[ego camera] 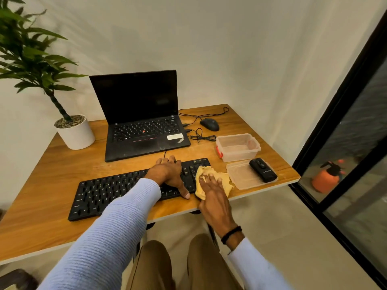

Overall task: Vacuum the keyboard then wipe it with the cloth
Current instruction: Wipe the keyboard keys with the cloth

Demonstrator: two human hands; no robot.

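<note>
- The black rectangular plastic keyboard (117, 191) lies near the front edge of the wooden surface (52, 181), grasped across its depth by the left hand (169, 174).
- The crumpled yellow cloth (227, 181) is pressed onto its right end by the flat, released right hand (211, 185).
- The adjacent clear plastic lid (240, 178) bearing the small black vacuum (263, 170) could be knocked off by an overrun stroke.

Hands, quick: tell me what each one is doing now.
Left hand: grips the keyboard, fingers over far edge, thumb at near edge.
Right hand: open, fingers flat, pressing the cloth on the keyboard.
</note>
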